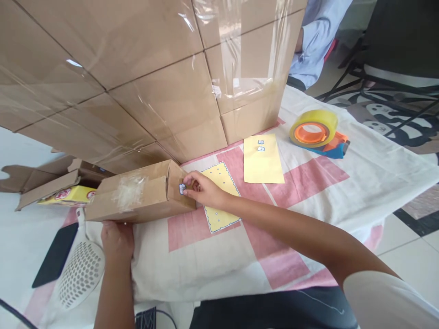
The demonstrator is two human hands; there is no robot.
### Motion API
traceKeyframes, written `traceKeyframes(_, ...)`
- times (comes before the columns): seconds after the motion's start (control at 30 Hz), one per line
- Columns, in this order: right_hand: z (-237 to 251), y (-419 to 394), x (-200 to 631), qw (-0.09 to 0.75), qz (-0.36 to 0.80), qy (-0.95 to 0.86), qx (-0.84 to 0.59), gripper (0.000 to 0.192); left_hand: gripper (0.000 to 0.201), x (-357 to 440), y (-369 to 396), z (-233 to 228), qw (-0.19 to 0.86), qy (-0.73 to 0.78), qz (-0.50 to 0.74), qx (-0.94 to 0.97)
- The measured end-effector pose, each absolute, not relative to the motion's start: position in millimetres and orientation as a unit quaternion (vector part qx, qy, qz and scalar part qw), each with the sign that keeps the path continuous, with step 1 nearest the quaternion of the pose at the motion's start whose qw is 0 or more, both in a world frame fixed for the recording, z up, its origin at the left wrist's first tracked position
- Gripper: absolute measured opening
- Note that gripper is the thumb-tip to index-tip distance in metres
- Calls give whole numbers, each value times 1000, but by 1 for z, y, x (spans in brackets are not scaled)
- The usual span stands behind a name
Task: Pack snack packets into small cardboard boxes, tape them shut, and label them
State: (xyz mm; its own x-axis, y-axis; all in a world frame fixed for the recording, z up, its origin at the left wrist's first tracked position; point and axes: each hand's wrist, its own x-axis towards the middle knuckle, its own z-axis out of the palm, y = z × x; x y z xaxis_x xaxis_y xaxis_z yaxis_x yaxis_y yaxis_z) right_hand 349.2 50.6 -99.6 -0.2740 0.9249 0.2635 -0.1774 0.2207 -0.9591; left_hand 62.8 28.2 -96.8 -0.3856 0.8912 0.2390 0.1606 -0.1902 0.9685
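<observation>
Long brown cardboard box point(137, 194): lies on the tabletop's pink-checked cloth point(291, 183). My right hand point(200, 187) pinches a small white sticker point(182, 188) against its end flap; my left hand point(116, 237) braces its near edge, fingers hidden. Risk: sticker creasing or landing crooked if the box slides. Yellow sticker sheet point(219, 201) alongside.

No wording is showing clearly enough to read. A red-and-white logo is sitting on the yellow package point(66, 194) inside the open box point(51, 180) at the cloth's left edge, too blurred to make out. Small blue-and-white stickers point(261, 145) are lying on the yellow sheet point(263, 160) near the tape roll point(313, 129), their print too small to tell.
</observation>
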Motion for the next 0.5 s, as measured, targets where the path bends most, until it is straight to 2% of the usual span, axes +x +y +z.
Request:
traceKeyframes(0.07, -99, 49, 349, 523, 535, -582, -317, 26, 54, 63, 27, -97, 294, 562, 608, 477)
traceKeyframes(0.23, -95, 46, 349, 519, 547, -572, -322, 35, 71, 67, 27, -100, 283, 541, 644, 461)
traceKeyframes(0.3, -94, 45, 349, 522, 547, -570, -322, 37, 71, 67, 27, -101, 285, 539, 646, 460)
traceKeyframes(0.37, -94, 44, 348, 527, 541, -574, -316, 34, 69, 66, 28, -102, 287, 536, 647, 460)
traceKeyframes(0.5, -96, 42, 346, 522, 529, -595, -306, 16, 65, 63, 28, -104, 290, 535, 646, 461)
